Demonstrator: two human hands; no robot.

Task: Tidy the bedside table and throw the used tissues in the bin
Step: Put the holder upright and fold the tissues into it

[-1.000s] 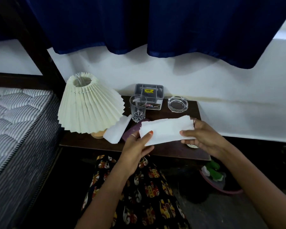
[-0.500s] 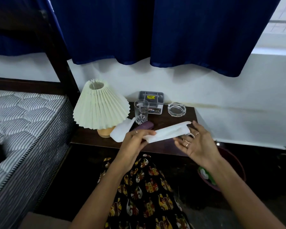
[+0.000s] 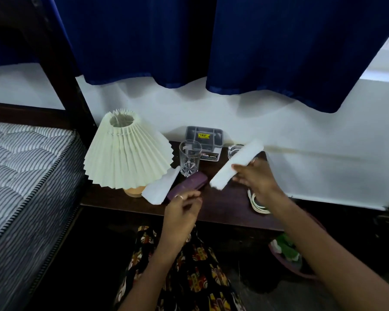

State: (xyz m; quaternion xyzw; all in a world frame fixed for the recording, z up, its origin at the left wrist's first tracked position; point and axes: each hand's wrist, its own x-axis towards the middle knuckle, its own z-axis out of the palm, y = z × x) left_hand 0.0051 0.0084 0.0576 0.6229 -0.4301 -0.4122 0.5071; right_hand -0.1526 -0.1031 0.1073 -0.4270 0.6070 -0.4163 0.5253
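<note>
A folded white tissue (image 3: 236, 167) slants above the dark wooden bedside table (image 3: 225, 203), pinched in my right hand (image 3: 256, 180). My left hand (image 3: 182, 207) hovers at the table's front edge, fingers loosely curled, holding nothing. A second white tissue (image 3: 161, 187) lies on the table against the lamp base. Beside it sits a purple case (image 3: 186, 187). Low on the floor at the right stands a pinkish bin (image 3: 288, 259) with green and white scraps inside, partly hidden by my right forearm.
A pleated cream lamp (image 3: 126, 153) fills the table's left. Behind stand a clear glass (image 3: 189, 160), a grey box (image 3: 204, 140) and a glass ashtray (image 3: 234, 151). A white coiled cable (image 3: 256, 202) lies at the right. A striped mattress (image 3: 20, 167) is on the left; blue curtains hang above.
My left hand has let go of the tissue and dropped toward the table's front edge. My right hand now holds the folded tissue alone, tilted up to the right.
</note>
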